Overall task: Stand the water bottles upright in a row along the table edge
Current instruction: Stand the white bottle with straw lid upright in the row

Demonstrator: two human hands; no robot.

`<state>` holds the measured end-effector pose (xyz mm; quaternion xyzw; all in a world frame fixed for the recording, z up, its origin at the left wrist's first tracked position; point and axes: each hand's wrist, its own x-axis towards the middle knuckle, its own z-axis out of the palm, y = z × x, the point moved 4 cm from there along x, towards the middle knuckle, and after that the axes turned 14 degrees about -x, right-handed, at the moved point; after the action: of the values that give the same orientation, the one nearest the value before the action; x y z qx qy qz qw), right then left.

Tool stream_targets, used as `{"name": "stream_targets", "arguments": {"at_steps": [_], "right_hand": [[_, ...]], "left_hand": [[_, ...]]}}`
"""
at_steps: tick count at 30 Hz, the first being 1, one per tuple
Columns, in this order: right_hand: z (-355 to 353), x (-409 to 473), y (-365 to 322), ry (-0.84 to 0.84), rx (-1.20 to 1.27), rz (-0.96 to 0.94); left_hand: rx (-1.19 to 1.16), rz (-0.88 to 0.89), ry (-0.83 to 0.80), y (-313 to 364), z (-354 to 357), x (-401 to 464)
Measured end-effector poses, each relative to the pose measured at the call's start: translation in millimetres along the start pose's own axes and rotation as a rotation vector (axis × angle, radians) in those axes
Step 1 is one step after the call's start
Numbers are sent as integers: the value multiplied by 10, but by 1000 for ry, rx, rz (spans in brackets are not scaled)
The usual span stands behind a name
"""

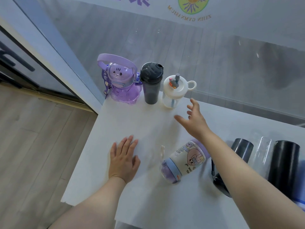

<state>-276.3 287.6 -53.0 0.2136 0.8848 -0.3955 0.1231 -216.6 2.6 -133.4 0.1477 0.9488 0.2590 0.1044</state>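
- Three bottles stand upright along the far edge of the white counter [118,123], upper centre of the frame: a purple bear-shaped bottle [121,86], a dark grey shaker bottle [151,83] and a clear bottle with a white straw lid [174,91], close together with small gaps between them.
- The right hand [195,120] hangs above the counter just right of the straw-lid bottle, fingers spread wide and holding nothing. A careless sweep there could clip that bottle — and with the row packed so tightly, one toppling would likely take its neighbours down or push them against the glass behind.
- The left hand [123,160] lies flat on the counter at centre left, fingers extended, gripping nothing; it steadies nothing either.
- A cartoon-printed purple-capped bottle [185,161] lies on its side at lower centre, under the right forearm. Being round, it may roll if the arm brushes it, possibly toward the near edge.
- More containers lie at the right edge of the frame — a black tumbler [242,149], a clear one [263,151] and a larger black bottle [283,161] — each likewise free to roll.
- The row's next slot looks to be right of the straw-lid bottle; setting a bottle down tilted there risks a knock-on.
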Motion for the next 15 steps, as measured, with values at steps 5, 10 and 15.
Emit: {"name": "stream_targets", "arguments": {"at_steps": [5, 10, 15], "right_hand": [[168, 391, -301, 114, 149, -16], [223, 533, -311, 225, 139, 4], [152, 419, -169, 238, 76, 34]], "left_hand": [[-4, -1, 6, -13, 6, 0], [-12, 6, 18, -20, 12, 3], [-12, 13, 20, -23, 26, 6]]}}
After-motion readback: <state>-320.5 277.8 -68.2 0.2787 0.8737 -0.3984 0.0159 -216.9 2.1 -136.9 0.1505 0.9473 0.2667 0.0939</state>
